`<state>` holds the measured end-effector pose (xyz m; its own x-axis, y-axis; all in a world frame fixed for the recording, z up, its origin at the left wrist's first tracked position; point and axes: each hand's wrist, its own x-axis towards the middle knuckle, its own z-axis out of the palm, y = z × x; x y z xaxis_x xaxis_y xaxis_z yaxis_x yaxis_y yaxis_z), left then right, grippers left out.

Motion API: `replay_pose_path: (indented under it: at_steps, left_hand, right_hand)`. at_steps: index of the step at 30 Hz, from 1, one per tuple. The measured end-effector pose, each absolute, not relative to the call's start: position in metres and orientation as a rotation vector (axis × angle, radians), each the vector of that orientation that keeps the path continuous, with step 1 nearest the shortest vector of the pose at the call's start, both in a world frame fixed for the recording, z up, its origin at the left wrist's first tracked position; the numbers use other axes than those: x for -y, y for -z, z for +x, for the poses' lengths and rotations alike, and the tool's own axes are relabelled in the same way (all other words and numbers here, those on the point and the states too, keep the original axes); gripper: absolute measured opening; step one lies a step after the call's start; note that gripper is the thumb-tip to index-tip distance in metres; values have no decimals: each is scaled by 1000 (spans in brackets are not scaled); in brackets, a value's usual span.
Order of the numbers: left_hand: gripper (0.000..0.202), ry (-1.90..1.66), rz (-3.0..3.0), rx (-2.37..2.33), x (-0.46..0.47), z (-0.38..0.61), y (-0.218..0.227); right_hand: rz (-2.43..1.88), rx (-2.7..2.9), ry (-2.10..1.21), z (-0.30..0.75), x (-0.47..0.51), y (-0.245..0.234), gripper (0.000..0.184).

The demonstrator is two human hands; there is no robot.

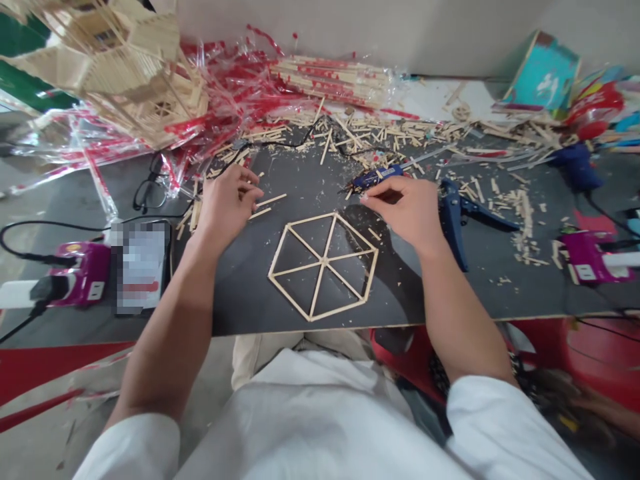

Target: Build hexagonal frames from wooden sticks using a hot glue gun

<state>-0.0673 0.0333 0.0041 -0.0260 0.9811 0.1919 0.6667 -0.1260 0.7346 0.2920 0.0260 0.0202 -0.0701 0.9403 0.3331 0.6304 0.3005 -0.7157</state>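
A flat hexagon frame of thin wooden sticks (324, 261), with spokes meeting at its centre, lies on the dark table before me. To its upper left, my left hand (231, 203) hovers low with loosely curled, parted fingers. Two loose sticks (270, 199) lie at its fingertips; their near ends are partly hidden. My right hand (405, 203) is closed in a pinch above the hexagon's upper right; whatever is between the fingertips is too small to make out. Just behind those fingers rests a blue glue gun (377, 176). Blue-handled cutters (454, 223) lie beside my right wrist.
Stick offcuts (400, 130) litter the back and right. Red-and-clear wrappers (225, 87) and a wooden stick model (120, 73) fill the back left. A phone (141, 267) and purple power socket (83, 272) sit left; another purple socket (595, 257) and blue tool (577, 167) sit right.
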Motion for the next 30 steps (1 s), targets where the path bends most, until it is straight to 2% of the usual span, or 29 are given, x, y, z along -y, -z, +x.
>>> replay_pose_path:
  at_steps: [4, 7, 12, 18, 26, 30]
  left_hand:
    - [19, -815, 2043, -1914, -28, -65, -15]
    - [28, -660, 2188, -1962, -25, -64, -20]
    - [14, -507, 2271, -1864, -29, -71, -12]
    - [14, -641, 2213, -1799, -33, -74, -2]
    - [10, -765, 2230, -1687, -26, -55, -21]
    - [10, -833, 2326, -1532, -17, -38, -21]
  right_hand:
    - [-1372, 1830, -498, 293, -28, -16, 19]
    - [-1338, 1871, -532, 293, -28, -13, 27]
    - [-1356, 1921, -414, 287, -24, -15, 15]
    - [-1351, 1901, -476, 282, -23, -13, 19]
    - [-1372, 1966, -407, 276, -21, -20, 34]
    - [-1275, 2013, -470, 269, -17, -18, 26]
